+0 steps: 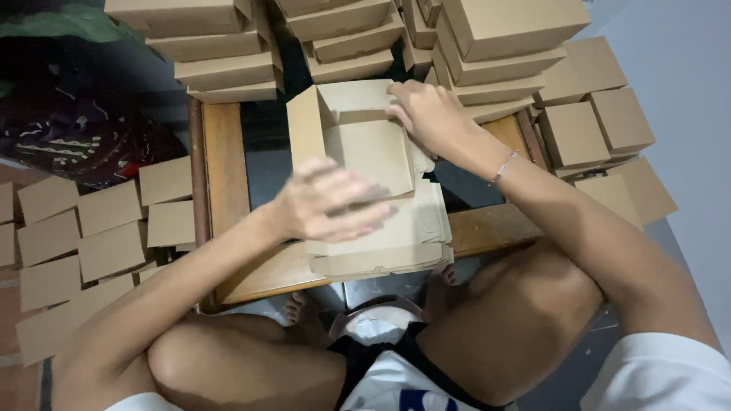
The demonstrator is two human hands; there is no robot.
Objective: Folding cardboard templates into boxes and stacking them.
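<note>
A half-folded brown cardboard box stands on a stack of flat cardboard blanks, on a low wooden table. My right hand rests on the box's far right wall, fingers pressing its top edge. My left hand hovers, blurred, over the box's near flap with fingers spread, holding nothing. A thin bracelet sits on my right wrist.
Stacks of finished brown boxes line the table's far side, with more boxes at the right. Rows of closed boxes cover the floor at the left. My bent knees sit below the table's near edge.
</note>
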